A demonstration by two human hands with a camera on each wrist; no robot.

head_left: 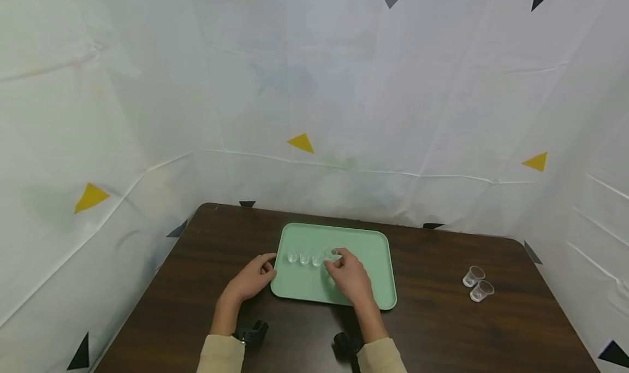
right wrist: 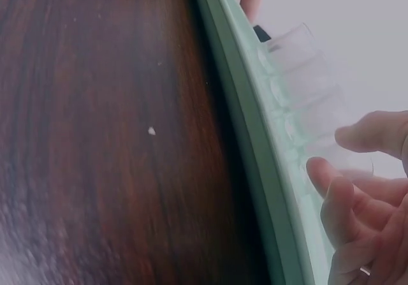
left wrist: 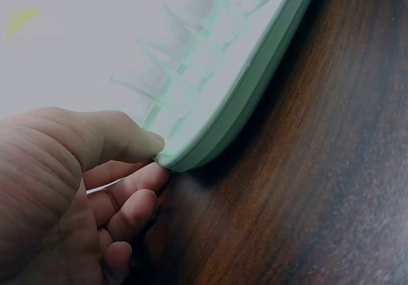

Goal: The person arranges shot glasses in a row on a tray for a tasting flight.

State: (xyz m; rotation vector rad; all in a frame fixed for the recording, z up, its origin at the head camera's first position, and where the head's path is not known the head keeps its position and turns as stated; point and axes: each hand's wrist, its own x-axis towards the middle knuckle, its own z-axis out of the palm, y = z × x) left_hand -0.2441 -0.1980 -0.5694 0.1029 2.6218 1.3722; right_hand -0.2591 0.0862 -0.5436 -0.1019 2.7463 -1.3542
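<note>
A light green tray (head_left: 344, 295) lies on the dark wooden table. Several small clear shot glasses stand in a row across it, among them a left-end glass (head_left: 292, 256) and a neighbouring glass (head_left: 304, 259). At the row's right end, my right hand (head_left: 350, 277) holds a shot glass (head_left: 331, 254) between thumb and fingers; the right wrist view has the thumb (right wrist: 366, 133) at its side. My left hand (head_left: 251, 279) pinches the tray's left edge, its thumb (left wrist: 137, 138) on the rim and the other fingers curled below.
Two more shot glasses, a rear one (head_left: 474, 276) and a front one (head_left: 481, 291), stand close together on the table (head_left: 432, 318) to the right of the tray. White sheeting (head_left: 354, 105) with coloured triangles hangs behind and at both sides.
</note>
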